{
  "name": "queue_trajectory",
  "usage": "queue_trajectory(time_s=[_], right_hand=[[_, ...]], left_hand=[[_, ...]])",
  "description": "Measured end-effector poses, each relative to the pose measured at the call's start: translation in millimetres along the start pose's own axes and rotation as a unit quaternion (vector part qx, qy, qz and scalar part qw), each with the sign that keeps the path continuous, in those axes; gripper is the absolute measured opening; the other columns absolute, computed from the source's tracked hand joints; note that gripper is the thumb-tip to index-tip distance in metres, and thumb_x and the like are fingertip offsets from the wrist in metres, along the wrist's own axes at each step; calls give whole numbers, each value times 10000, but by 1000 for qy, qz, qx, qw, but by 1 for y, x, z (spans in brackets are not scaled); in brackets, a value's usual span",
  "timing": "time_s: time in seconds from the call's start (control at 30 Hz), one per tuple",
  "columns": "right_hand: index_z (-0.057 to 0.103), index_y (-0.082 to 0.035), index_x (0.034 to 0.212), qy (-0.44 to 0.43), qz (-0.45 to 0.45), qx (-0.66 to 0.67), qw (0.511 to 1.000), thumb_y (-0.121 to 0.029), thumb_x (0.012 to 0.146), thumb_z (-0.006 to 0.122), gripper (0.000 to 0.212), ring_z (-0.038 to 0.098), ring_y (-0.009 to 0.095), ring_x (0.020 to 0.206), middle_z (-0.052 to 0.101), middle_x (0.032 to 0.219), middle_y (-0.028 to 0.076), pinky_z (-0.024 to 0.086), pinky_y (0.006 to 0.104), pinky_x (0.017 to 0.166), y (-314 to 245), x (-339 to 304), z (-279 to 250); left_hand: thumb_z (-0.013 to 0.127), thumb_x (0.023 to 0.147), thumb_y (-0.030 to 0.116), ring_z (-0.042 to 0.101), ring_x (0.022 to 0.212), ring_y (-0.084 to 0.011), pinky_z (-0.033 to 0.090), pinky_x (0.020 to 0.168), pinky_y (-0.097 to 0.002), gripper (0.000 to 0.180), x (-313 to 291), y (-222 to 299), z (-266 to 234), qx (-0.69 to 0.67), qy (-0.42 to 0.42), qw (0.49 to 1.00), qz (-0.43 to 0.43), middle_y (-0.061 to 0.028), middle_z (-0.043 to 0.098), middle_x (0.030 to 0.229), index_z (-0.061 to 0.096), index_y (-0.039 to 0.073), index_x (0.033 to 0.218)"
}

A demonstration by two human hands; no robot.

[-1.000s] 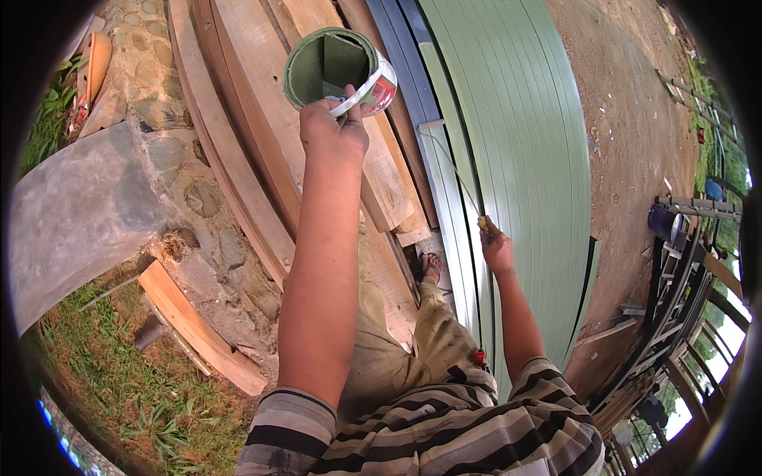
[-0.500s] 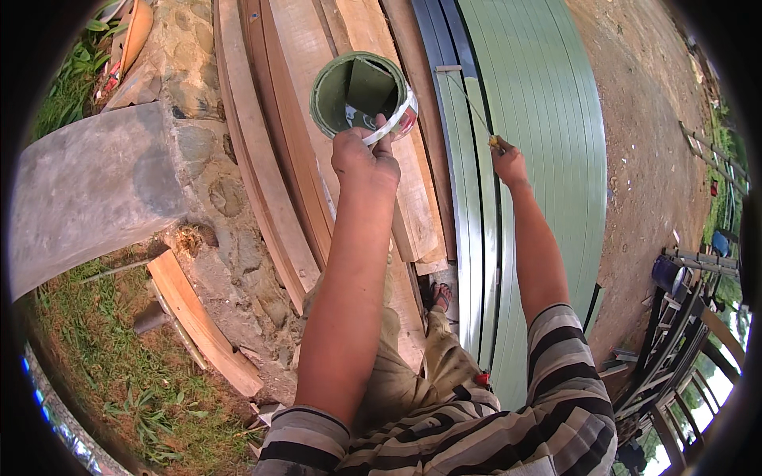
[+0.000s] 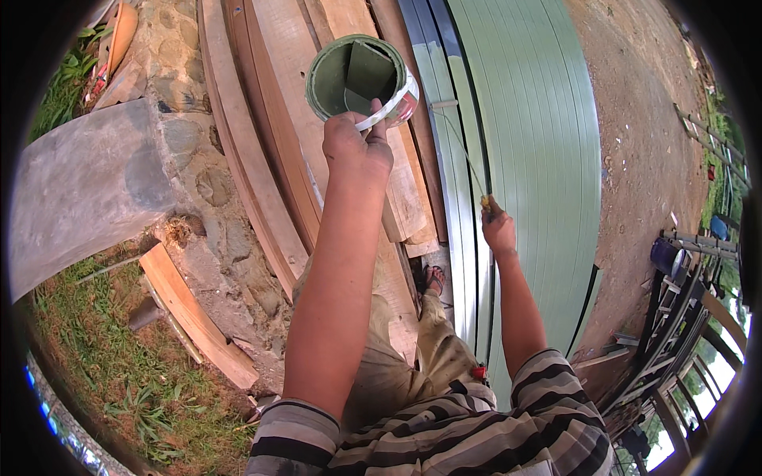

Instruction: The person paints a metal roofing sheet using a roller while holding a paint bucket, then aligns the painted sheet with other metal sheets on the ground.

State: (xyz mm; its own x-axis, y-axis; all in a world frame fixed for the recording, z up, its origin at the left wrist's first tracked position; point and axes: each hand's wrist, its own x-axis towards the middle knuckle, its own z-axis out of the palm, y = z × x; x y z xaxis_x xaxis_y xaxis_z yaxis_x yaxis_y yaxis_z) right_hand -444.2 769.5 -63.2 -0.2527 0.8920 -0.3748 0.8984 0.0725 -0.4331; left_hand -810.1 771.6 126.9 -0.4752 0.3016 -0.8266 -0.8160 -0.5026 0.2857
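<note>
The fingers [image 3: 378, 120] of the left hand [image 3: 357, 147] are gripping the white strip [image 3: 392, 105] of the bucket [image 3: 325, 86], above the timber [image 3: 282, 59], probably so that its mouth is facing the person. The right hand [image 3: 500, 232] is holding the yellow handle [image 3: 486, 204] of the roller [image 3: 444, 104]; its long rod is perhaps helping the head to reach the narrow board [image 3: 433, 73], where it seems to be resting. This board is showing green nearer, blue-grey farther, and wide green boards [image 3: 540, 159] are lying to the right.
</note>
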Motion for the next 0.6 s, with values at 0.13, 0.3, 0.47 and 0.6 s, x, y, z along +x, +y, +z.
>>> queue_trajectory(time_s=[0.13, 0.3, 0.47, 0.6], right_hand=[[602, -182, 1411, -34, 46, 5, 998, -234, 956, 618, 458, 681, 486, 873, 695, 897, 304, 562, 547, 759, 58, -113, -13], [580, -224, 1432, -85, 124, -24, 988, -236, 959, 617, 475, 673, 493, 813, 686, 856, 296, 543, 571, 716, 114, -246, -29], [569, -241, 1441, -132, 185, -55, 972, -260, 967, 601, 475, 668, 492, 789, 689, 851, 281, 528, 584, 693, 173, -362, -44], [554, -234, 1453, -195, 247, -100, 944, -259, 964, 614, 493, 668, 483, 808, 685, 876, 278, 523, 571, 683, 190, -427, -72]], left_hand=[[363, 910, -101, 364, 1362, -573, 652, 939, -381, 593, -1, -4, -11, 3, -6, 997, -71, -411, 74, 1484, 85, -206, 1423], [370, 886, -97, 318, 1397, -576, 648, 942, -342, 602, -27, -26, -6, 40, 46, 995, -85, -401, 103, 1475, 99, -226, 1407], [354, 878, -92, 368, 1378, -550, 630, 964, -328, 577, -36, -56, -15, 112, 21, 992, -61, -428, 196, 1466, 114, -278, 1369], [331, 939, -88, 356, 1390, -562, 655, 930, -380, 593, -33, -68, -21, 69, 3, 991, -113, -407, 32, 1518, 65, -142, 1466]])
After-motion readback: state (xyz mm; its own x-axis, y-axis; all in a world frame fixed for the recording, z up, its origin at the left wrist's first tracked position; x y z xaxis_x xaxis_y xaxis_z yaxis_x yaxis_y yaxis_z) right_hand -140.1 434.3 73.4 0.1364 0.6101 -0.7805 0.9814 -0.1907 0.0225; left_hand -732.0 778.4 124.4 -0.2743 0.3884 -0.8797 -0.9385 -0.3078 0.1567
